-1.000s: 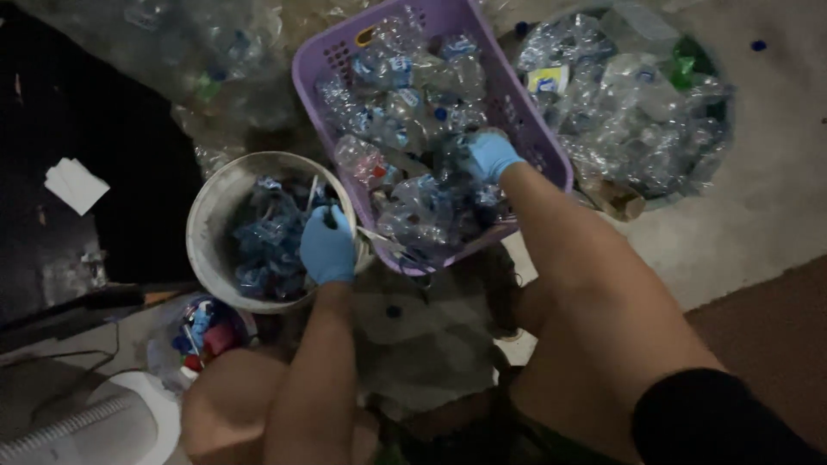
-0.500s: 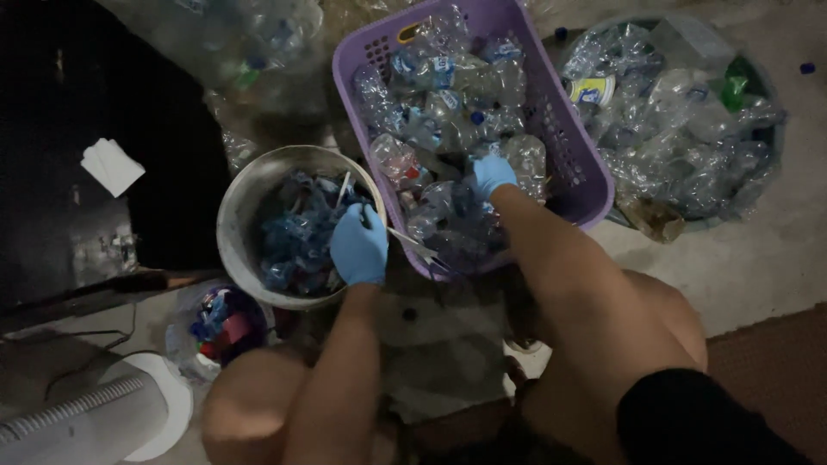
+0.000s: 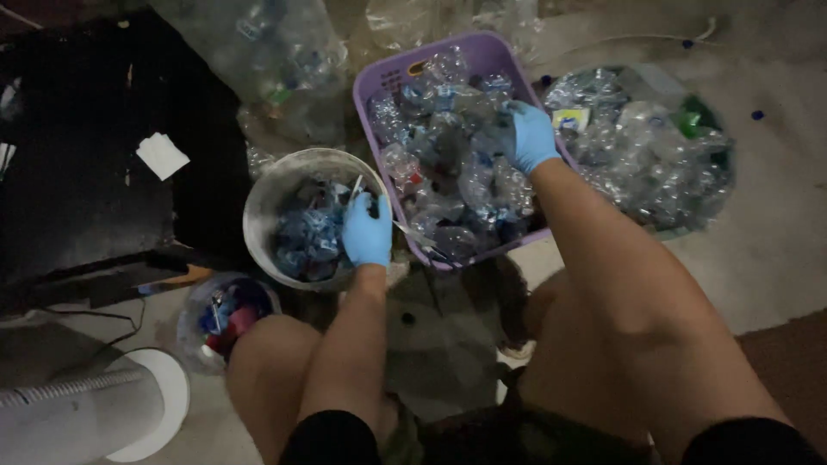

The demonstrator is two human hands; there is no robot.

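- Since the earlier frame, the right hand [image 3: 527,135] has moved from the near part of the purple basket [image 3: 389,79] toward its far right side, while the left hand [image 3: 367,228] has stayed at the near right rim of the grey bucket [image 3: 258,207].
- Right hand, in a blue glove, lies on the crushed clear plastic bottles [image 3: 448,172] that fill the basket; its fingers curl down onto a bottle, though whether they are clamped on it I cannot tell.
- Left hand, also gloved in blue, is closed around a thin pale tool [image 3: 356,187] whose tip sticks up just above the knuckles; what kind of tool it is I cannot tell.
- Inside the bucket sits a heap of bluish plastic scraps [image 3: 308,237], touching the left hand's fingers.
- Bucket and basket stand side by side on the floor, nearly touching, the bucket to the left.
- Right of the basket lies a round pile of clear bottles [image 3: 655,155] with a green bottle [image 3: 696,116] at its far edge.
- Near the left knee stands a small container of coloured caps [image 3: 226,317].
- A white paper scrap [image 3: 162,156] rests on the dark surface at the left.
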